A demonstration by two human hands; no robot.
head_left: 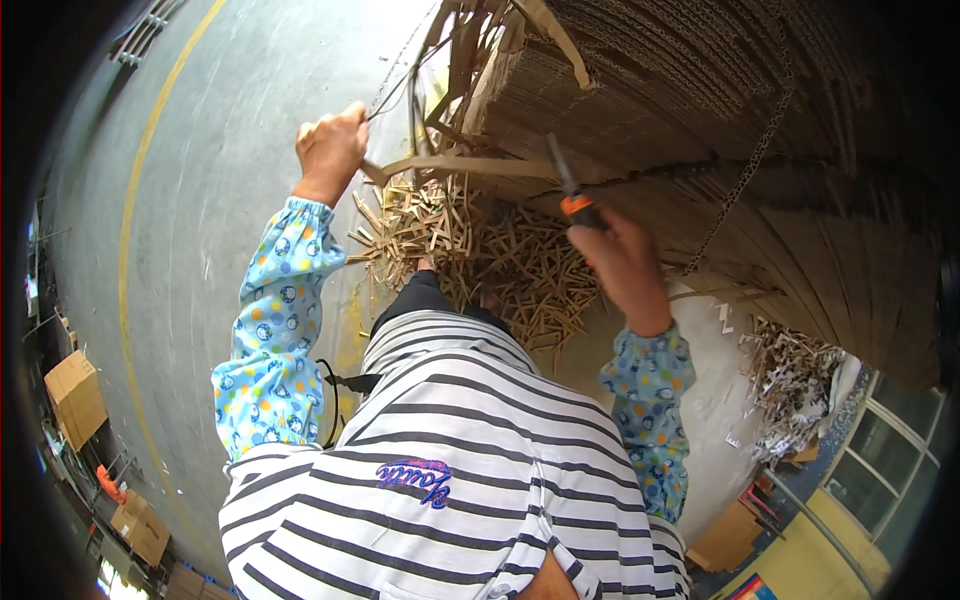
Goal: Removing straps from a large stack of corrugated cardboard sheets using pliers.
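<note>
My left hand (332, 150) is closed in a fist at the left of a large stack of corrugated cardboard (690, 120). A long brown cardboard strip (470, 164) runs from the lower side of that fist across to the stack. A thin dark strip (395, 98) also meets the hand; whether it is gripped is hard to tell. My right hand (625, 260), slightly blurred, grips a knife (578, 207) with an orange and black handle. Its grey blade points up and away, close to the strip's right end.
Many cut cardboard strips (535, 265) lie heaped around my feet. Loose strips and a chain (745, 175) hang along the stack. Paper scraps (795, 390) are piled at the right. Cardboard boxes (75, 400) stand at the far left, beyond a yellow floor line (128, 230).
</note>
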